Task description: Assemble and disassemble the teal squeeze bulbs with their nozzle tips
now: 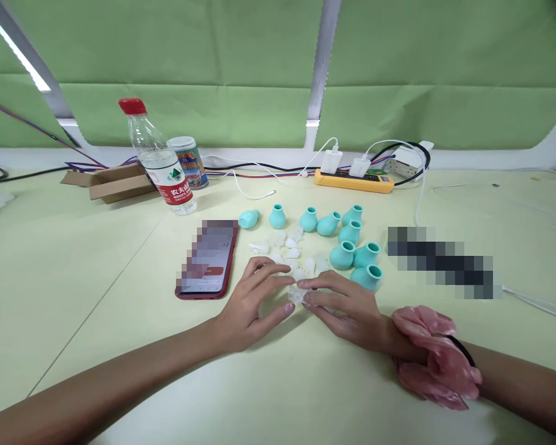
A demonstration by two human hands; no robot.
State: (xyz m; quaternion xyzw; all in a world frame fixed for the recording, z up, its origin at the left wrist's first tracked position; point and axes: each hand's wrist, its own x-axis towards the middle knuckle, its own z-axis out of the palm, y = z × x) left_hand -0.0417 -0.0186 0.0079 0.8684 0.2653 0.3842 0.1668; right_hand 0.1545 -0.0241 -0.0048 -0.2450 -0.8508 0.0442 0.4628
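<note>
A small clear plastic piece [296,293] sits low over the table between my hands. My right hand [347,309], coming from the right with a pink scrunchie on its wrist, has its fingertips closed on the piece's right side. My left hand [252,303] is curved around the left side with thumb and fingers apart; its index fingertip is close to the piece, and I cannot tell if it touches. Just beyond the fingers lie several small whitish translucent pieces [291,253] and a clear tube-like piece [258,247]. Several turquoise bulb-shaped pieces [341,254] with round openings stand or lean behind and right.
A phone [208,259] lies left of my left hand. Farther back are a water bottle [169,179], a can [192,164], an open cardboard box [120,183] and a yellow power strip [352,181] with chargers and cables. A blurred dark object [445,262] lies at right.
</note>
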